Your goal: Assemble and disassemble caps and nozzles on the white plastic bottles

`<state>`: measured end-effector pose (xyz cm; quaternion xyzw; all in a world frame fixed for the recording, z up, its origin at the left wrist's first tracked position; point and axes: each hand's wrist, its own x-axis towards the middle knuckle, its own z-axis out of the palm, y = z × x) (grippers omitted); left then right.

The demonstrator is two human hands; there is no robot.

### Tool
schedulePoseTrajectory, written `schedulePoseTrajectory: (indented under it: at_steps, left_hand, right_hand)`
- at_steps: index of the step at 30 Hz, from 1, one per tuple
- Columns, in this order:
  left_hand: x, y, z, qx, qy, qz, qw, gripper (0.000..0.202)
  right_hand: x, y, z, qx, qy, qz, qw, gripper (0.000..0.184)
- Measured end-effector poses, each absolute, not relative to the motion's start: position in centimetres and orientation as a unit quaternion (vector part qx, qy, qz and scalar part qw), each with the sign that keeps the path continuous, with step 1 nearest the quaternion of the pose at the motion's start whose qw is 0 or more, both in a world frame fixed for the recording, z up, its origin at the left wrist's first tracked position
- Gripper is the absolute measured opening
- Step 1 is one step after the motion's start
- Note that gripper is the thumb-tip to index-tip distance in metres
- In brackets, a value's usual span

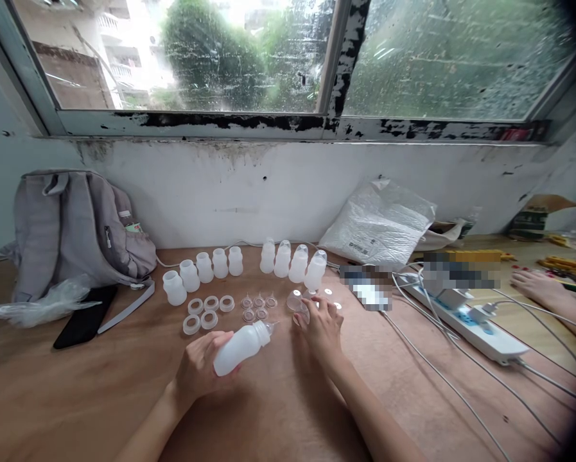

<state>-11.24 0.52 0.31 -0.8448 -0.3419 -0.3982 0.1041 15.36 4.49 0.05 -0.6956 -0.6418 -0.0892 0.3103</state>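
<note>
My left hand (201,367) is closed around a white plastic bottle (242,346) that lies tilted, its nipple end pointing right. My right hand (320,326) rests on the wooden table (278,410) with its fingertips on a clear dome cap (297,301). Behind them stands a row of open white bottles (203,267) and a second row of capped bottles (293,259). White screw rings (205,313) and small clear nipples (257,307) lie in front of the rows.
A grey backpack (70,231) leans on the wall at the left, with a black phone (85,317) and crumpled plastic (37,305) beside it. A white plastic bag (379,224), a power strip (475,327) with cables and another person's hand (538,285) are to the right.
</note>
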Motion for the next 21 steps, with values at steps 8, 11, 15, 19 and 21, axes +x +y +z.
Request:
schedulePoseTrajectory:
  at_steps: [8, 11, 15, 19, 21]
  left_hand:
    - [-10.4, 0.1, 0.1, -0.815, -0.389, -0.422, 0.085, 0.04]
    - [-10.1, 0.1, -0.1, -0.819, -0.383, -0.42, 0.075, 0.039]
    - [-9.6, 0.2, -0.5, -0.836, -0.361, -0.41, 0.05, 0.041]
    - [-8.8, -0.3, -0.4, -0.844, -0.359, -0.4, 0.011, 0.041]
    - [-8.3, -0.8, -0.3, -0.842, -0.362, -0.399, -0.016, 0.041]
  right_hand:
    - [12.0, 2.3, 2.0, -0.484, -0.598, 0.439, 0.464, 0.03]
    - [10.4, 1.0, 2.4, -0.398, -0.513, 0.648, 0.399, 0.043]
    - [9.1, 0.5, 1.4, -0.426, -0.425, 0.679, 0.42, 0.031]
    - [8.4, 0.5, 0.6, -0.482, -0.41, 0.598, 0.491, 0.036]
    - [8.3, 0.4, 0.7, -0.486, -0.419, 0.558, 0.527, 0.036]
